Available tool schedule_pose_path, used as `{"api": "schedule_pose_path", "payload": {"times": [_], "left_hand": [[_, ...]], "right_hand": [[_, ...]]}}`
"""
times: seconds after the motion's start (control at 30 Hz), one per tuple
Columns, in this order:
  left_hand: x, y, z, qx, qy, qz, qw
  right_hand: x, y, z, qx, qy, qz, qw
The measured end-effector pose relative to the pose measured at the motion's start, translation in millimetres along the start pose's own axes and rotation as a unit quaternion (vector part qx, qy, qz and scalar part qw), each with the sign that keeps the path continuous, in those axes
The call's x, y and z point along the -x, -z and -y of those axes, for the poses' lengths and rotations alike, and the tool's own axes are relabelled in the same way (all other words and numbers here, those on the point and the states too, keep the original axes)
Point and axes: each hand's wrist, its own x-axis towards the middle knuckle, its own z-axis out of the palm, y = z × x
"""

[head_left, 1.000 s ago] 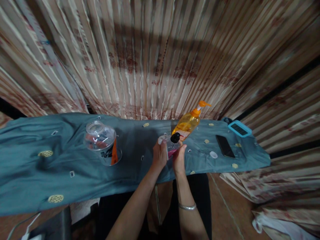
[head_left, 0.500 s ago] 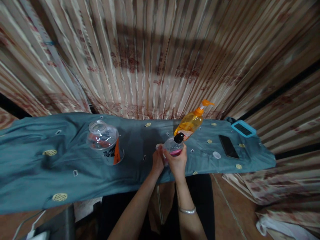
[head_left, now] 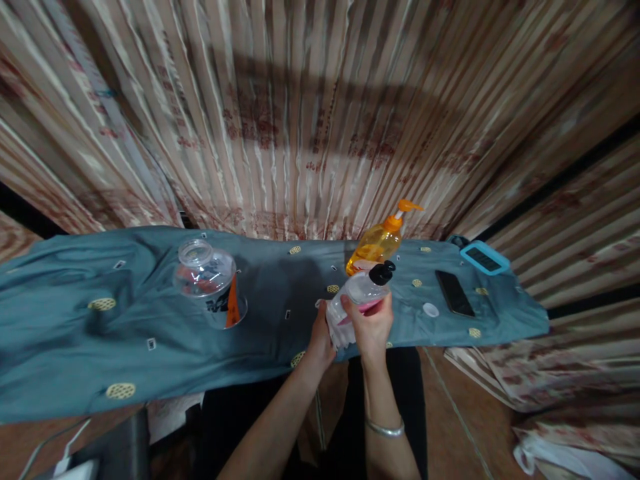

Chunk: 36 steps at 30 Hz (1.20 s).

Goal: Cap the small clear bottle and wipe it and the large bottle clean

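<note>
Gripping the clear bottle (head_left: 361, 288) by its side, my right hand (head_left: 373, 327) is clamped around it, and the bottle tilts so that its black top (head_left: 381, 273) points up and to my right. My left hand (head_left: 323, 339) is against the lower end; its fingers are partly hidden, so I can't tell how far they are closed. All this is in front of me, over the blue-green cloth (head_left: 267, 327). Just behind stands 1 orange-topped bottle (head_left: 376, 243); 1 phone (head_left: 454, 292) and 1 white disc (head_left: 431, 309) lie to the right, 1 clear tub (head_left: 210, 288) well to the left.
</note>
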Motion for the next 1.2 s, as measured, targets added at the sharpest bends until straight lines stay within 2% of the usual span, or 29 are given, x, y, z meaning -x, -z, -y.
{"api": "schedule_pose_path", "payload": {"times": [0.1, 0.2, 0.27, 0.4, 0.53, 0.63, 0.77, 0.93, 1.03, 1.2], "left_hand": [[4.7, 2.3, 3.4, 0.037, 0.016, -0.003, 0.999], [6.1, 8.1, 3.5, 0.023, -0.037, -0.045, 0.998], [6.1, 10.8, 0.9, -0.011, -0.082, -0.051, 0.995], [5.2, 10.4, -11.1, -0.097, -0.129, -0.011, 0.987], [2.4, 3.7, -29.0, -0.158, -0.155, 0.006, 0.975], [-0.7, -4.1, -42.1, -0.191, -0.181, 0.009, 0.965], [-6.1, -15.7, -57.6, -0.229, -0.196, 0.047, 0.952], [-12.4, -32.6, -81.4, -0.295, -0.213, 0.052, 0.930], [-13.7, -41.0, -93.9, -0.321, -0.209, 0.094, 0.919], [-12.5, -42.7, -94.2, -0.344, -0.214, 0.141, 0.904]], "right_hand": [[-5.8, -0.1, -5.2, 0.025, -0.002, -0.012, 1.000], [-9.1, -1.9, -9.4, 0.039, -0.005, -0.018, 0.999], [-9.4, -3.7, -11.6, 0.048, -0.008, -0.017, 0.999], [-6.9, -6.6, -17.1, 0.065, -0.015, -0.002, 0.998], [-2.5, -6.5, -23.5, 0.066, -0.023, 0.042, 0.997], [1.8, -4.4, -25.5, 0.047, -0.018, 0.076, 0.996], [7.5, -1.1, -24.1, 0.011, 0.006, 0.110, 0.994], [12.0, -2.5, -22.3, -0.014, 0.034, 0.121, 0.992], [13.0, -3.4, -23.5, -0.020, 0.030, 0.127, 0.991], [13.1, -1.4, -27.2, -0.031, 0.022, 0.133, 0.990]]}}
